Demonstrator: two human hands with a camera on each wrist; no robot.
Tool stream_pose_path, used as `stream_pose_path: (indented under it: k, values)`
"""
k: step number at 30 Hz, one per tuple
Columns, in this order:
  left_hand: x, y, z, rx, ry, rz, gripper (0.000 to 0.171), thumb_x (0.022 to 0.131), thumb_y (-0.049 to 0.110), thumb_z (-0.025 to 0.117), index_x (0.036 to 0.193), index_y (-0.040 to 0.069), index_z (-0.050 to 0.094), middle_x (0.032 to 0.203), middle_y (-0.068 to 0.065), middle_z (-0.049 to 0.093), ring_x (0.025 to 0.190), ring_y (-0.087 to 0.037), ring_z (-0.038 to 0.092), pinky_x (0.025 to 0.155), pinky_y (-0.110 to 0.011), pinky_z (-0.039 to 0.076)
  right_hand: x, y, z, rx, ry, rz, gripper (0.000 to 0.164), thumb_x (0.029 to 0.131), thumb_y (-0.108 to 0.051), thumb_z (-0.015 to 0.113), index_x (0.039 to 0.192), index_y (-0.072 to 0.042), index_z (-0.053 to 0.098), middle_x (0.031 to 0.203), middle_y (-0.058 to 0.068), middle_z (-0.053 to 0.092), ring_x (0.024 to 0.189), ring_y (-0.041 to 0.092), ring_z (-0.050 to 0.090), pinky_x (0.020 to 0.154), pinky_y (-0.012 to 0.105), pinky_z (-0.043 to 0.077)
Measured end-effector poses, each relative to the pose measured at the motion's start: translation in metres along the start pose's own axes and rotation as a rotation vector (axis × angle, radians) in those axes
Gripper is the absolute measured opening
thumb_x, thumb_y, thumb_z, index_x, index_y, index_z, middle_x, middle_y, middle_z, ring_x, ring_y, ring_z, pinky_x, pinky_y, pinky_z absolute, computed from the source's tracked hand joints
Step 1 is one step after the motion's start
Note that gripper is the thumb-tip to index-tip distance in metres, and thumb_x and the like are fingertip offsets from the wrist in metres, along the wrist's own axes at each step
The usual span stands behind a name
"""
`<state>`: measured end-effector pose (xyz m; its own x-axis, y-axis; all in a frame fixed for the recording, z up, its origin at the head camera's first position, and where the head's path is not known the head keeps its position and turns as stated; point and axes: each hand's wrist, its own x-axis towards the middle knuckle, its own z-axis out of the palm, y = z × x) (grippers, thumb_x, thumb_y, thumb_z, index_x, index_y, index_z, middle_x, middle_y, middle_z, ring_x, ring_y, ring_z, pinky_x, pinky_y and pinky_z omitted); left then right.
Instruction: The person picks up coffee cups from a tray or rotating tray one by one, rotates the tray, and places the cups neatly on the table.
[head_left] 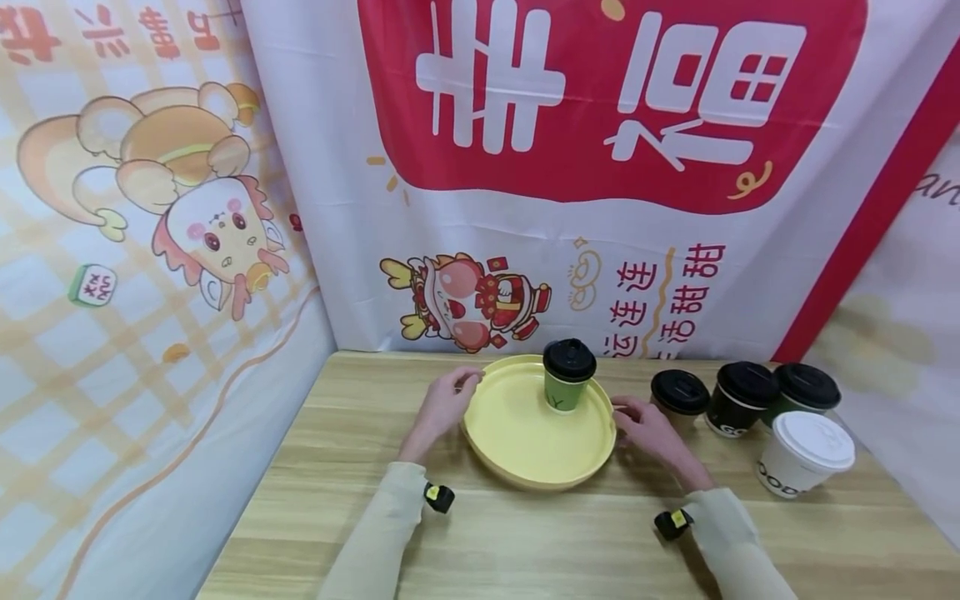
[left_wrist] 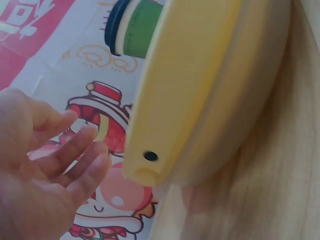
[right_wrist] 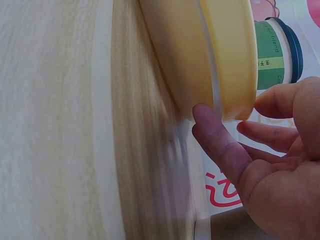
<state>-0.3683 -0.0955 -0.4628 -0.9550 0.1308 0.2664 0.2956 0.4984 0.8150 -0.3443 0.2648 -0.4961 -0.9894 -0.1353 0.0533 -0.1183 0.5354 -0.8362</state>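
A round yellow tray (head_left: pixel 540 433) with a raised rim sits on the wooden table. Toward its back stands a green paper cup (head_left: pixel 565 392) with a black lid, upright. At the tray's left edge is my left hand (head_left: pixel 447 407); the left wrist view shows its fingers (left_wrist: pixel 90 165) loosely bent, apart from the rim, holding nothing. My right hand (head_left: pixel 651 429) is by the right edge. In the right wrist view, one extended finger (right_wrist: pixel 220 142) reaches against the tray's outer side and the thumb comes close to the rim, without a visible grip.
Right of the tray stand several lidded paper cups: a brown one (head_left: pixel 678 393), a black one (head_left: pixel 738 404), a green one (head_left: pixel 806 387) behind, and a white one (head_left: pixel 802 458) nearer. A printed cloth (head_left: pixel 330 208) hangs behind the table's back edge, another cloth along the left.
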Motion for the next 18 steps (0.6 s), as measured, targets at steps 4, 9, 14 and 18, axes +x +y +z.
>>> stream_pose_path:
  k: [4,9,14,18]
  values:
    - [-0.007,0.001,-0.003,0.023,-0.090,0.102,0.022,0.095,0.025,0.050,0.111,0.019,0.064,0.108,0.002,0.066,0.095,-0.010,0.060,0.081,-0.027,0.051,0.000,0.000,0.003,-0.010,-0.006,-0.014,0.036,0.094,-0.017,0.051,0.126,-0.001,0.051,0.107,0.022,0.063,0.073,0.018,0.062,0.062,0.035,0.054]
    - [-0.015,0.000,-0.005,0.070,-0.173,0.291,0.020,0.095,0.017,0.050,0.105,0.012,0.067,0.100,-0.005,0.068,0.087,-0.010,0.063,0.075,-0.021,0.052,-0.001,-0.004,0.002,-0.018,-0.007,0.014,0.037,0.094,-0.018,0.050,0.127,-0.002,0.051,0.106,0.021,0.063,0.071,0.021,0.062,0.062,0.038,0.054]
    - [-0.024,0.007,-0.008,0.104,-0.175,0.388,0.017,0.094,0.013,0.053,0.103,0.012,0.066,0.096,-0.002,0.068,0.084,-0.007,0.062,0.072,-0.019,0.052,0.000,-0.007,-0.001,-0.039,0.002,0.029,0.037,0.095,-0.017,0.049,0.129,-0.002,0.049,0.110,0.022,0.062,0.071,0.020,0.062,0.062,0.036,0.054]
    - [-0.032,0.009,-0.007,0.176,-0.220,0.495,0.016,0.092,0.014,0.056,0.103,0.011,0.067,0.097,0.000,0.068,0.086,-0.006,0.060,0.074,-0.022,0.052,0.000,-0.004,-0.001,-0.024,-0.009,0.041,0.037,0.095,-0.017,0.049,0.129,-0.002,0.049,0.111,0.022,0.061,0.074,0.019,0.062,0.063,0.035,0.054]
